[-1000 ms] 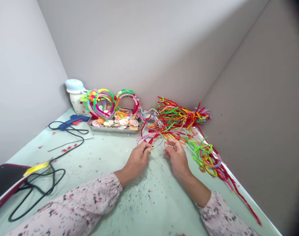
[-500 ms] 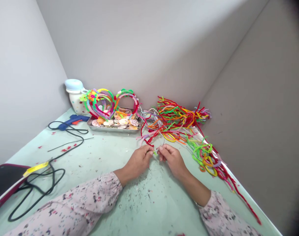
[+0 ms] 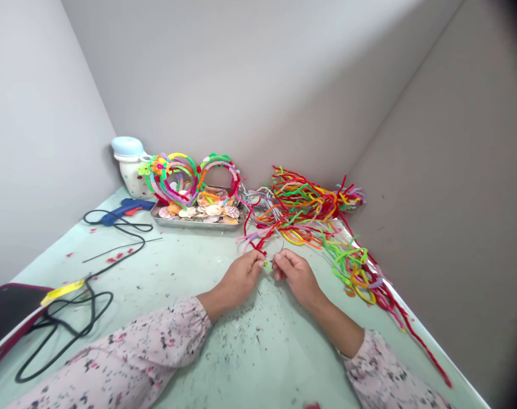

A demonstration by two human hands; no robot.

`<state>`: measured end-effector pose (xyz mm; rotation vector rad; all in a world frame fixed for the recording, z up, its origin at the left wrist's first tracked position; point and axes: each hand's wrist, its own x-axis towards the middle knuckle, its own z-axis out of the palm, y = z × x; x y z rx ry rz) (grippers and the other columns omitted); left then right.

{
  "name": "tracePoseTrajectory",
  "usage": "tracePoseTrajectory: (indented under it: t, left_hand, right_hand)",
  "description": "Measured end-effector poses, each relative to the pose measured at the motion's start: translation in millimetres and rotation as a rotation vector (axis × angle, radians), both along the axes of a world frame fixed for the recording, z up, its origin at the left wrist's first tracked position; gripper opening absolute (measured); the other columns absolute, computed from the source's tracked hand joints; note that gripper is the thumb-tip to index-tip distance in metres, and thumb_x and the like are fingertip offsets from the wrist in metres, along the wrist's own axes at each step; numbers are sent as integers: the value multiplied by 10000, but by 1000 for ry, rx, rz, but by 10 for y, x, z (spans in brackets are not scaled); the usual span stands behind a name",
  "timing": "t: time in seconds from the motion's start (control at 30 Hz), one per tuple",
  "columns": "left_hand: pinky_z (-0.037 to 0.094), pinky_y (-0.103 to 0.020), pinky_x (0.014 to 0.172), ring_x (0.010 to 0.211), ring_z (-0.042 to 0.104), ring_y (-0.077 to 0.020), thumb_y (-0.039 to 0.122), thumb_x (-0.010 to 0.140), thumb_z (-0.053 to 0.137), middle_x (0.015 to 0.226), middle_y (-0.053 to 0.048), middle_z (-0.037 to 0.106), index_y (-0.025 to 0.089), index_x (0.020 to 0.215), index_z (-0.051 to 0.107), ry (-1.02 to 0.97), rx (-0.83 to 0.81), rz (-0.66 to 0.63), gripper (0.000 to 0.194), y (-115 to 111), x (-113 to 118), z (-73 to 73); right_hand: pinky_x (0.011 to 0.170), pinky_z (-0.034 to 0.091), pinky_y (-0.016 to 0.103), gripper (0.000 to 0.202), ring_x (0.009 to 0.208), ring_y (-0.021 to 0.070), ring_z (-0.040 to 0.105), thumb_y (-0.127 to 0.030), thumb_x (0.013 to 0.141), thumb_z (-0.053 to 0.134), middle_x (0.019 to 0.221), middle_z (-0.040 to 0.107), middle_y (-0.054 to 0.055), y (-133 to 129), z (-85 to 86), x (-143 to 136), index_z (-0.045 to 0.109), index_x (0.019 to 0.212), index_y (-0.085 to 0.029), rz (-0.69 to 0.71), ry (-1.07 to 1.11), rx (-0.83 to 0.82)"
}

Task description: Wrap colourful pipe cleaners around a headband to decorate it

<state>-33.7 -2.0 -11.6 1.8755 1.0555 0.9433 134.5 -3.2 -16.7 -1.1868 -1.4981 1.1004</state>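
My left hand is closed in a pinch around a small bright green piece, which shows at its fingertips. Just to the right, my right hand pinches the end of a thin grey wire that arcs up toward the pile behind. The two hands are close together, with a narrow gap between the fingertips. Beyond them lie red and pink fuzzy stems, one red end near my left fingers.
Colourful fuzzy stems are heaped at the back right. A metal tray holds shells and decorated hoops. Further left are a lidded white jar, a blue glue gun, a black cord and a dark tablet-like object.
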Motion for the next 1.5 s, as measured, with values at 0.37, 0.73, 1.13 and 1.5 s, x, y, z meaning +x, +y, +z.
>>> tracePoseTrajectory:
  t: [0.37, 0.73, 1.13, 1.5]
  left_hand:
    - [340, -238, 561, 585, 429, -133, 284, 887, 382, 598, 29, 448, 176, 806, 497, -87, -108, 58, 177, 5, 11, 27]
    - [337, -236, 552, 564, 427, -127, 303, 898, 377, 583, 37, 440, 182, 824, 487, -83, -102, 57, 179, 10, 0, -3]
    - [341, -243, 565, 577, 438, -136, 296, 893, 387, 584, 28, 460, 177, 843, 529, -47, -62, 27, 192, -4, 4, 11]
    - [350, -249, 572, 561, 442, -138, 300, 894, 377, 559, 36, 448, 181, 813, 504, -71, -90, 41, 192, 3, 12, 6]
  right_hand:
    - [534, 362, 247, 265, 521, 111, 452, -418, 849, 522, 588, 506, -35, 12, -39, 12, 554, 718, -190, -139, 184, 24]
    - [535, 395, 236, 224, 592, 103, 482, -323, 814, 575, 854, 541, -18, 64, -38, 75, 521, 1012, -233, -532, 173, 216]
    - [622, 419, 263, 151, 668, 138, 526, -326, 830, 591, 776, 574, 10, -67, 26, -61, 691, 863, -218, -202, -180, 360]
    - [543, 379, 258, 389, 517, 131, 469, -514, 865, 474, 530, 514, -24, 18, -37, 27, 589, 703, -180, -140, -21, 71]
